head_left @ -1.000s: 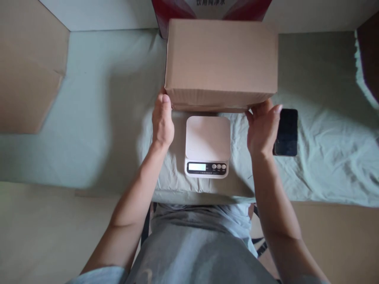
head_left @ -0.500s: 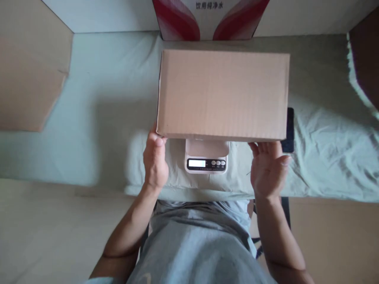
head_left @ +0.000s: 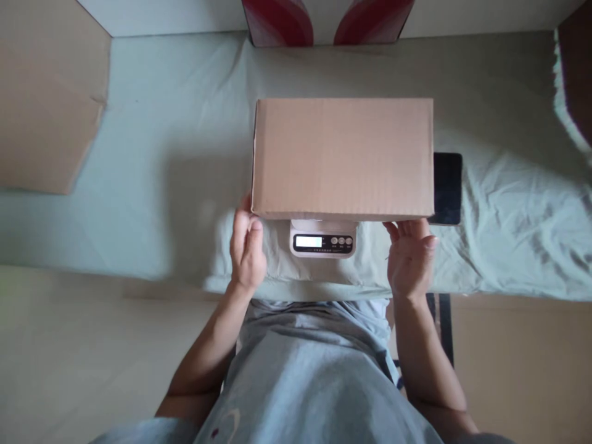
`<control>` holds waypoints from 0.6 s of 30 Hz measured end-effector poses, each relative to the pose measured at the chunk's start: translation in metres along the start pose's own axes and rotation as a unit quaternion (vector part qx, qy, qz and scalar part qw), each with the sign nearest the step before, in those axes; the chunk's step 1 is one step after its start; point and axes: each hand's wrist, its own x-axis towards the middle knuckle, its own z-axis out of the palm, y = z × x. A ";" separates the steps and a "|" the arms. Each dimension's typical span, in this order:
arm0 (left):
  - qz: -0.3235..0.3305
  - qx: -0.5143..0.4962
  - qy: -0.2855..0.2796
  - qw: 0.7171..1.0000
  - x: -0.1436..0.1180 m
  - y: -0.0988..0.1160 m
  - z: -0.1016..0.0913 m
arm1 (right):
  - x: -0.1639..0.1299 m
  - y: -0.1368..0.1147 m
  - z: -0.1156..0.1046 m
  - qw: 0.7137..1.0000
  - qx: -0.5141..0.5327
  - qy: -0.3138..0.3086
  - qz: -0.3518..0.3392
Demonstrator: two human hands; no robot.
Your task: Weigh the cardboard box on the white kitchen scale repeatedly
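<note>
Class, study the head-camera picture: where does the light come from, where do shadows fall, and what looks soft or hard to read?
Head view: dim, soft light from the right; the cardboard box casts a broad shadow leftward over the green sheet; the scale display glows but its digits are unreadable; the phone screen is dark, without glare; the picture is slightly soft throughout.

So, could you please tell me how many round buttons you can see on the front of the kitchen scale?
3 buttons, in a row right of the display on the kitchen scale; the cardboard box may hide others.
</note>
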 end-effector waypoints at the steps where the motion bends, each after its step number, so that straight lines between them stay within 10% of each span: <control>1: 0.009 -0.012 0.010 1.000 0.001 -0.001 0.000 | 0.000 0.003 -0.002 1.000 0.003 0.001 0.003; 11: -0.087 0.057 -0.027 0.994 -0.011 -0.046 -0.008 | -0.005 0.039 -0.025 0.994 -0.071 0.001 0.079; 18: -0.091 0.020 -0.016 0.996 -0.008 -0.025 -0.010 | 0.002 0.025 -0.026 0.998 -0.032 0.011 0.054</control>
